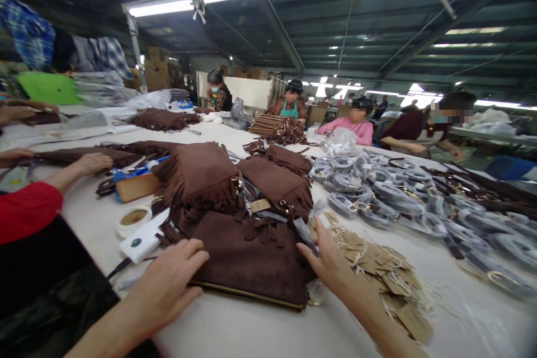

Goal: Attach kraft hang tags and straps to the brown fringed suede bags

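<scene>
A brown suede fringed bag [251, 260] lies flat on the white table [268, 335] in front of me. My left hand [168, 282] rests palm down on the bag's near left corner, fingers spread. My right hand [325, 257] touches the bag's right edge, fingers near a clear plastic-wrapped piece [304, 232]. Behind it, more fringed brown bags [201, 176] are stacked, one with a gold ring and a paper tag [260, 205].
Kraft paper tags with strings [377, 268] pile up at my right. Wrapped strap bundles [377, 190] cover the right side. A tape roll [133, 218], a white device [140, 241] and a box [136, 184] lie left. A person's red sleeve [25, 210] is at left; several workers sit across.
</scene>
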`<state>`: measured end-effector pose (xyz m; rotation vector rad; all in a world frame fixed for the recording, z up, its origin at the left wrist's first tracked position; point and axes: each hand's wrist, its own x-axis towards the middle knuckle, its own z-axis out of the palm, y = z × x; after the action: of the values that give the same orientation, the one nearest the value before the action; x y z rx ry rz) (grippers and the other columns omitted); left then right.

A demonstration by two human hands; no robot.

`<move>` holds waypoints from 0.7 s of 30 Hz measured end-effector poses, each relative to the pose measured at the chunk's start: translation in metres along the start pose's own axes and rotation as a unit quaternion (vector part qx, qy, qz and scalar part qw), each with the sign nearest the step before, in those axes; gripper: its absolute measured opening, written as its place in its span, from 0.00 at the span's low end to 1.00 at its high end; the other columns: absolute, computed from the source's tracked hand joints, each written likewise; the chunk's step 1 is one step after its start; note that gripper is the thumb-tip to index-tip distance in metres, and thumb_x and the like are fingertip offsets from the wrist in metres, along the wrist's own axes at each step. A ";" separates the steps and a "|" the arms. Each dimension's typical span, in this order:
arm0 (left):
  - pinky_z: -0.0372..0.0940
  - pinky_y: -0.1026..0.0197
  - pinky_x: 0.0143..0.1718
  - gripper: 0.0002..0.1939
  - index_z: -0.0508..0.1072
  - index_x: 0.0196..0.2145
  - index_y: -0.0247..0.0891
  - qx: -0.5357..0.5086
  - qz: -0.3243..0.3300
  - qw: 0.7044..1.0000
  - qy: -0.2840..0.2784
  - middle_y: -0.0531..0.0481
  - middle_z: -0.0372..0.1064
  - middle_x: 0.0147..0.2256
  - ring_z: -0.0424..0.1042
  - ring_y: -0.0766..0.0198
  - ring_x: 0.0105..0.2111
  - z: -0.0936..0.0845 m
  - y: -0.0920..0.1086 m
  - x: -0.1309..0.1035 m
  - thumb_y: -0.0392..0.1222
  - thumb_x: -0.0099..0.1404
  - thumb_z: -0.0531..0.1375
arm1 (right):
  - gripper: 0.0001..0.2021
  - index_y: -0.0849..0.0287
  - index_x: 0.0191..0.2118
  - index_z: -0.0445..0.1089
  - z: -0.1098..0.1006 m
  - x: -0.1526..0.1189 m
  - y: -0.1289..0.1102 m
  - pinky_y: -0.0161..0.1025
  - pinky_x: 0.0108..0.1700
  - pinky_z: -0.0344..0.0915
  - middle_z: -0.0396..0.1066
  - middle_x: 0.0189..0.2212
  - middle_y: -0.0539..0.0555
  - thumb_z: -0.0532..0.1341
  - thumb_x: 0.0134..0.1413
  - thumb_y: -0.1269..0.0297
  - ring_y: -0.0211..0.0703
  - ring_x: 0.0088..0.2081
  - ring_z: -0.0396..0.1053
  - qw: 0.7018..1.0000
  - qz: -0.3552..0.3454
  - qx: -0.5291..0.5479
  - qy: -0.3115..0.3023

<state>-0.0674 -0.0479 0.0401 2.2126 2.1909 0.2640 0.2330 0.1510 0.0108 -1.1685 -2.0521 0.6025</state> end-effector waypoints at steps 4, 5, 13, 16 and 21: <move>0.62 0.49 0.49 0.11 0.71 0.41 0.40 -0.020 0.063 0.997 -0.045 0.46 0.68 0.48 0.66 0.50 0.47 0.018 0.037 0.025 0.33 0.60 0.62 | 0.18 0.59 0.52 0.67 0.004 -0.018 -0.040 0.58 0.59 0.56 0.63 0.58 0.66 0.61 0.56 0.63 0.63 0.60 0.58 0.964 -0.208 -0.159 -0.052; 0.63 0.51 0.47 0.08 0.71 0.39 0.39 -0.013 0.072 0.996 -0.055 0.46 0.69 0.45 0.67 0.51 0.46 0.022 0.039 0.030 0.32 0.61 0.61 | 0.16 0.58 0.49 0.68 0.007 -0.026 -0.047 0.55 0.55 0.59 0.67 0.55 0.64 0.63 0.55 0.61 0.61 0.56 0.63 0.953 -0.228 -0.170 -0.105; 0.64 0.57 0.36 0.08 0.68 0.33 0.38 0.022 0.100 0.995 0.016 0.49 0.70 0.33 0.70 0.57 0.35 0.020 0.025 0.056 0.33 0.70 0.53 | 0.05 0.58 0.34 0.69 0.032 -0.037 -0.051 0.41 0.34 0.57 0.74 0.33 0.56 0.58 0.62 0.72 0.50 0.35 0.72 0.913 -0.214 -0.301 -0.175; 0.65 0.57 0.36 0.10 0.68 0.33 0.37 0.031 0.108 0.988 0.104 0.47 0.71 0.35 0.70 0.57 0.34 0.013 0.030 0.057 0.32 0.70 0.50 | 0.07 0.58 0.34 0.68 0.029 -0.024 -0.048 0.39 0.29 0.52 0.75 0.30 0.55 0.56 0.63 0.73 0.47 0.32 0.73 0.915 -0.203 -0.304 -0.170; 0.67 0.62 0.36 0.16 0.70 0.37 0.39 0.004 0.230 0.944 0.235 0.47 0.73 0.35 0.70 0.62 0.33 0.026 0.053 0.042 0.29 0.70 0.45 | 0.06 0.57 0.34 0.66 0.030 -0.017 -0.045 0.38 0.27 0.49 0.76 0.30 0.53 0.57 0.63 0.72 0.46 0.31 0.75 0.926 -0.185 -0.286 -0.165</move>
<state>-0.0110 -0.0047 0.0259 2.8848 1.7847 0.8737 0.1917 0.1124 0.0166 -0.9745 -2.7678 -0.0022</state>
